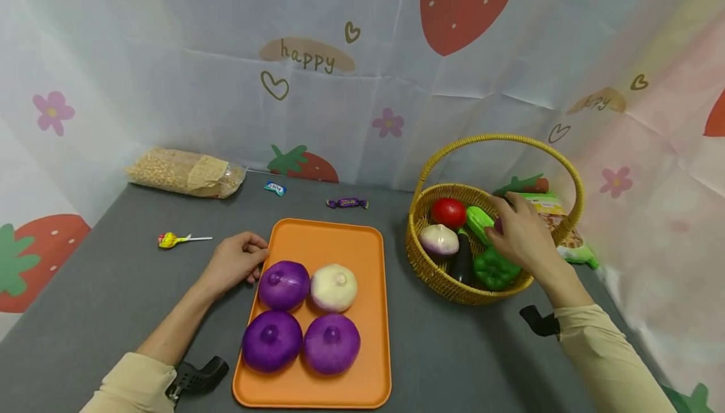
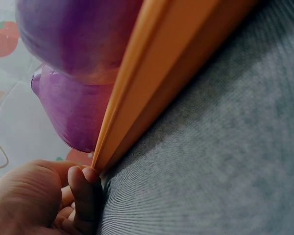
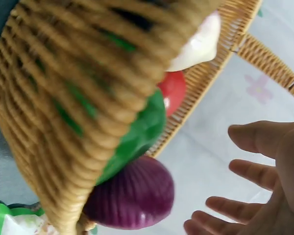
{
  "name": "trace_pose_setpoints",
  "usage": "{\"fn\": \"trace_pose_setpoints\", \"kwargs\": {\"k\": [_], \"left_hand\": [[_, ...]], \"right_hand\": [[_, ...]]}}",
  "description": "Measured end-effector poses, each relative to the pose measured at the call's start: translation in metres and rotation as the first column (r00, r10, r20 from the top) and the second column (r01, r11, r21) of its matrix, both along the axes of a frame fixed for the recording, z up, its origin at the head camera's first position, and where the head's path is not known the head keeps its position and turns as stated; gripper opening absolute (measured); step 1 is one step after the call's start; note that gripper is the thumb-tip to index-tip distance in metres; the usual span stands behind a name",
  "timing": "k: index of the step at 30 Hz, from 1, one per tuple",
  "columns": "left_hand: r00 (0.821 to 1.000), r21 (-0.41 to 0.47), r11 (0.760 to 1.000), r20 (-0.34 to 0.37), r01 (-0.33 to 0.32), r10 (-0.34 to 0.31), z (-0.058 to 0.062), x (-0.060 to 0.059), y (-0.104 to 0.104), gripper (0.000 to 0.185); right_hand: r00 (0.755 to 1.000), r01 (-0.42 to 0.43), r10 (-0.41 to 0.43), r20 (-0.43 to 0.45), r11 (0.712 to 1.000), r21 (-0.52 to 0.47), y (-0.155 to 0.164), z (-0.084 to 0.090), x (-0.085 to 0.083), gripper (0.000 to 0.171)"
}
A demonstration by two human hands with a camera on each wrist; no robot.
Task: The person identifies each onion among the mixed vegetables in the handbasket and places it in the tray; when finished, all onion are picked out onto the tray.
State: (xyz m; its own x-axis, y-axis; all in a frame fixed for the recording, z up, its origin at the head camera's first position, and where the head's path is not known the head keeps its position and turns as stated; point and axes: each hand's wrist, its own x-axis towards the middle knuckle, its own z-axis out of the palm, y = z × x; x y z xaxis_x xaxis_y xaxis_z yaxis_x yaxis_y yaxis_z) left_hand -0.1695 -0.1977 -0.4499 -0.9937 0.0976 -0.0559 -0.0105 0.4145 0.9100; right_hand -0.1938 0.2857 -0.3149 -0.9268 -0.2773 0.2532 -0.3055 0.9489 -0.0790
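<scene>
At the left edge of an orange tray point(image 1: 370, 350), my left hand point(image 1: 235, 260) pinches the rim between thumb and finger, as the left wrist view shows. Several round purple vegetables point(image 1: 331, 344) with stubby tops and one whitish turnip point(image 1: 334, 288) sit on the tray. My right hand point(image 1: 523, 237) is over the right side of a wicker basket point(image 1: 444, 287), fingers spread. In the right wrist view a gap separates it from a purple onion point(image 3: 137, 196). Around the onion lie a green bell pepper point(image 1: 495, 269), eggplant point(image 1: 462, 259), tomato point(image 1: 449, 213), green cucumber-like vegetable point(image 1: 478, 221) and another turnip point(image 1: 438, 240).
The basket's tall handle point(image 1: 498, 138) arches above the right hand. Behind the basket leans a green-and-white packet point(image 1: 569, 237). A bag of kernels point(image 1: 181, 172), a lollipop point(image 1: 175, 240), a blue wrapped candy point(image 1: 275, 188) and a purple one point(image 1: 347, 203) lie farther back. A printed curtain bounds the table.
</scene>
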Motion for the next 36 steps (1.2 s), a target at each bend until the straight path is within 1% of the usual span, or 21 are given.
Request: {"fn": "trace_pose_setpoints", "kwargs": {"k": [3, 6, 8, 11, 15, 19, 23, 25, 28, 32, 35, 36], "left_hand": [[1.000, 0.007, 1.000, -0.001, 0.001, -0.001, 0.000, 0.000, 0.000, 0.023], [1.000, 0.011, 1.000, -0.007, 0.007, -0.007, 0.001, 0.001, -0.001, 0.025], [1.000, 0.014, 1.000, -0.008, 0.009, -0.009, 0.002, 0.002, -0.001, 0.026], [1.000, 0.019, 1.000, -0.008, 0.009, -0.009, 0.003, 0.002, 0.000, 0.026], [1.000, 0.014, 1.000, -0.010, 0.007, -0.007, 0.003, 0.002, 0.000, 0.026], [1.000, 0.003, 1.000, -0.009, 0.002, -0.002, 0.001, 0.001, 0.000, 0.025], [1.000, -0.001, 1.000, -0.004, -0.003, 0.003, -0.001, 0.000, 0.001, 0.024], [1.000, 0.001, 1.000, -0.002, -0.004, 0.004, -0.002, -0.001, 0.001, 0.024], [1.000, 0.007, 1.000, 0.000, -0.003, 0.003, -0.001, 0.000, 0.001, 0.024], [1.000, 0.010, 1.000, 0.000, -0.001, 0.001, -0.001, 0.000, 0.001, 0.024], [1.000, 0.004, 1.000, -0.002, -0.002, 0.002, -0.003, -0.001, 0.000, 0.023], [1.000, 0.003, 1.000, -0.001, -0.003, 0.003, -0.003, -0.001, 0.000, 0.023]], "right_hand": [[0.994, 0.043, -0.045, 0.096, 0.999, 0.026, 0.003, -0.001, -0.003, 0.058], [0.985, 0.064, -0.071, 0.160, 0.997, 0.047, 0.005, -0.002, -0.004, 0.060], [0.979, 0.067, -0.077, 0.187, 0.996, 0.063, 0.007, -0.004, -0.004, 0.060], [0.979, 0.047, -0.064, 0.193, 0.995, 0.090, 0.009, -0.007, -0.003, 0.057], [0.985, 0.007, -0.032, 0.172, 0.990, 0.143, 0.010, -0.012, -0.003, 0.054], [0.988, -0.001, -0.026, 0.151, 0.985, 0.171, 0.010, -0.015, -0.002, 0.053], [0.991, 0.025, -0.047, 0.128, 0.986, 0.165, 0.009, -0.015, 0.000, 0.049], [0.993, 0.039, -0.055, 0.102, 0.987, 0.157, 0.010, -0.017, 0.001, 0.046], [0.997, 0.046, -0.053, 0.051, 0.989, 0.141, 0.011, -0.020, 0.002, 0.031], [0.999, 0.050, -0.049, -0.010, 0.989, 0.137, 0.012, -0.023, 0.002, 0.025], [0.997, 0.066, -0.062, -0.035, 0.988, 0.141, 0.012, -0.023, 0.001, 0.036], [0.997, 0.066, -0.060, -0.046, 0.987, 0.148, 0.013, -0.023, 0.001, 0.038]]}}
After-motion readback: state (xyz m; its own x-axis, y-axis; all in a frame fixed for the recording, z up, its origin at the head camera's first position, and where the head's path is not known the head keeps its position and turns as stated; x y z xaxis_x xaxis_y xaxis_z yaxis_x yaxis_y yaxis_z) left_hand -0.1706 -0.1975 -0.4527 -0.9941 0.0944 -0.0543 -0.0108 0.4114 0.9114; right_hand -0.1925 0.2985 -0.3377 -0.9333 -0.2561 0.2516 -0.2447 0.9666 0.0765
